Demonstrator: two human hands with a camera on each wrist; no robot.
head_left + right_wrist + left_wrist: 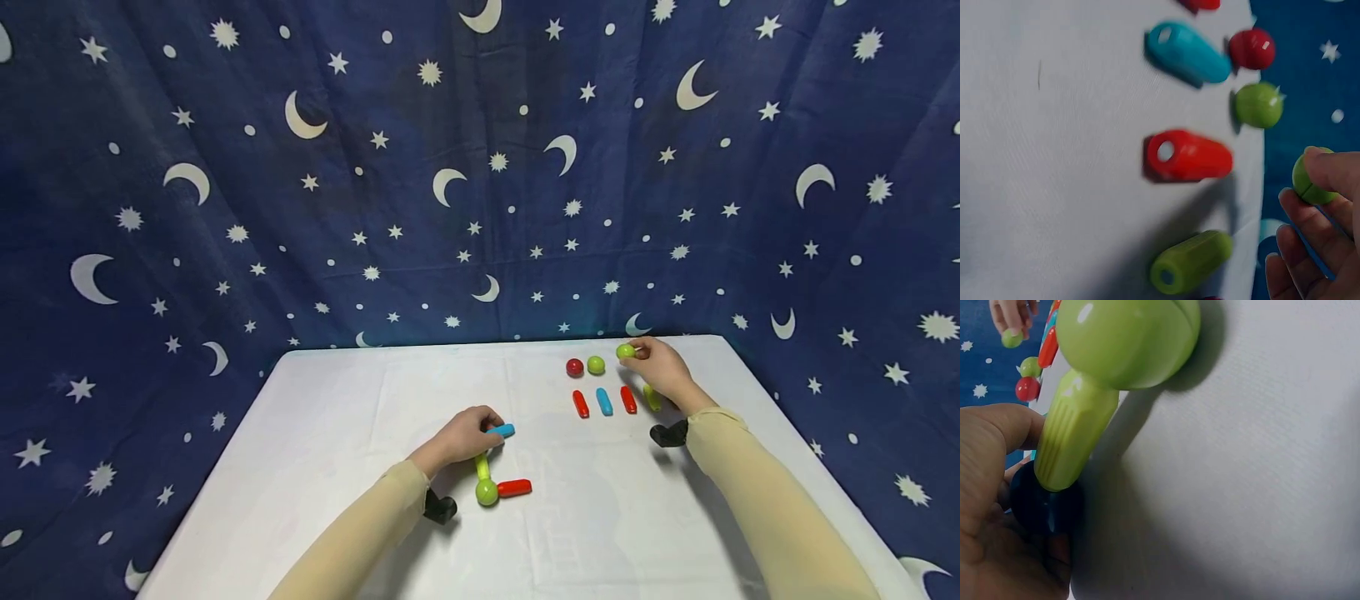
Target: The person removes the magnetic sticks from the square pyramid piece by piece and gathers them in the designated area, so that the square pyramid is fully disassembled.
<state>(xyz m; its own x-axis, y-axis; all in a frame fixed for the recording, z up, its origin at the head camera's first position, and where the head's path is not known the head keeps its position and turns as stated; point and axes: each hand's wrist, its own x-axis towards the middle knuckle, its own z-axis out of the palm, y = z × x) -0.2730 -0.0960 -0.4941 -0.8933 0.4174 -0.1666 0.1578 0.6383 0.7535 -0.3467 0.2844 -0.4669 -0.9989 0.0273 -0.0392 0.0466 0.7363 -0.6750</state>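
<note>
My left hand [467,435] grips a dark blue ball [1047,500], which is hidden behind the fingers in the head view. A light blue rod [502,430] sticks out to the right of those fingers. From the dark ball a yellow-green rod [1077,431] runs to a green ball [487,492], and a red rod [514,488] extends rightward from that green ball. At the table's far right, my right hand [663,372] pinches another green ball [1313,178] between thumb and fingers. Below this hand lies a loose yellow-green rod [1191,262], partly covered by it in the head view.
A red ball [574,367] and a green ball [596,365] stand near the back edge. In front of them lie a red rod [581,404], a blue rod [604,402] and a second red rod [628,399]. A star-patterned curtain [412,208] hangs behind the white table [337,417].
</note>
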